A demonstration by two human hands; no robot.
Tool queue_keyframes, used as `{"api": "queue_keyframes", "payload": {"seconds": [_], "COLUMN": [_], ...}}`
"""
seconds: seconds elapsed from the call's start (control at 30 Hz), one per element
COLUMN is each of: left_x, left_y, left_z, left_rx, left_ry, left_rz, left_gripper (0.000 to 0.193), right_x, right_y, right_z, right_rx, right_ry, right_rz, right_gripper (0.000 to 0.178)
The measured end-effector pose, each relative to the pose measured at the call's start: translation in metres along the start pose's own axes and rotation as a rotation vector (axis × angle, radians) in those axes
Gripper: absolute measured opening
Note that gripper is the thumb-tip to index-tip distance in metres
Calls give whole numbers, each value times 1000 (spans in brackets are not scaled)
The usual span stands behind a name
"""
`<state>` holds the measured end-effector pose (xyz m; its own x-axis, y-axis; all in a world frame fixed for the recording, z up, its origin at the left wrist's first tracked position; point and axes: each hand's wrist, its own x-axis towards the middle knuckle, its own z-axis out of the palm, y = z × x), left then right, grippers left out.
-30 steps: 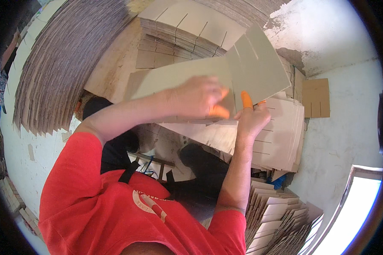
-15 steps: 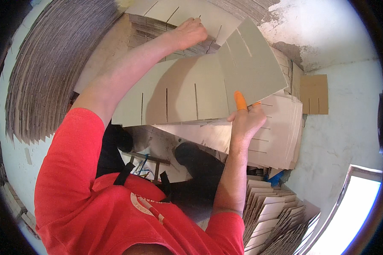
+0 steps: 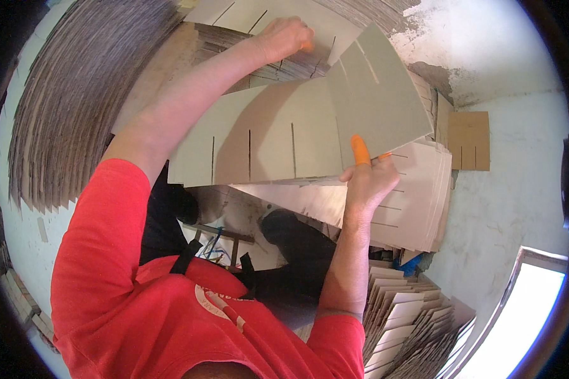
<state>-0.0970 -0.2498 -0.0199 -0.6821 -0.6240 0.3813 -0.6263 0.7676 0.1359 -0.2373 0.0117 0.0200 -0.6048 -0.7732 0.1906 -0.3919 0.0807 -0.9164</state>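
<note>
A grey slotted cardboard sheet [image 3: 382, 91] is held by its lower edge in my right hand [image 3: 371, 182], which is closed on it. An orange finger cover shows on that hand, lying against the sheet. Under and left of this sheet spreads a wide pale slotted cardboard sheet [image 3: 265, 136]. My left hand [image 3: 286, 39] reaches far across, over a farther stack of slotted cardboard [image 3: 237, 47]. Its fingers are curled closed, with orange at a fingertip; what they pinch, if anything, is hidden.
A tall fanned stack of cardboard [image 3: 88, 95] stands at the left. More slotted sheets [image 3: 417, 202] lie beside my right hand, and upright cardboard pieces [image 3: 404, 316] fill the lower right. A brown slotted piece [image 3: 468, 141] is against the pale wall [image 3: 506, 202].
My left hand has shifted slightly, and its orange fingertip now shows. My right hand and the grey cardboard sheet have moved a little to the right.
</note>
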Motion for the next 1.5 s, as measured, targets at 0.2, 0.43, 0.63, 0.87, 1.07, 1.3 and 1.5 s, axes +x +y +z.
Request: {"api": "queue_keyframes", "payload": {"seconds": [0.2, 0.43, 0.63, 0.87, 1.07, 1.3, 1.5], "left_x": [1, -4, -17, -26, -32, -38, -61], "left_y": [1, 19, 38, 26, 27, 37, 74], "left_z": [-5, -5, -12, -16, -23, -34, -47], "left_rx": [165, 134, 183, 140, 189, 221, 279], "left_ry": [95, 145, 76, 179, 241, 273, 408], "left_rz": [199, 170, 203, 212, 206, 318, 616], "left_gripper": [12, 18, 21, 31, 35, 39, 38], "right_x": [0, 0, 2, 1, 2, 1, 2], "right_y": [0, -5, -3, -6, 0, -10, 3], "right_z": [-1, -3, -6, -7, -7, -9, -9], "right_rx": [10, -6, -3, 17, 191, 243, 165], "right_ry": [-2, 7, 5, -38, 38, 26, 2], "right_rz": [-14, -29, 8, 38, 10, 46, 28], "right_gripper": [21, 20, 18, 26, 39, 33, 28]}}
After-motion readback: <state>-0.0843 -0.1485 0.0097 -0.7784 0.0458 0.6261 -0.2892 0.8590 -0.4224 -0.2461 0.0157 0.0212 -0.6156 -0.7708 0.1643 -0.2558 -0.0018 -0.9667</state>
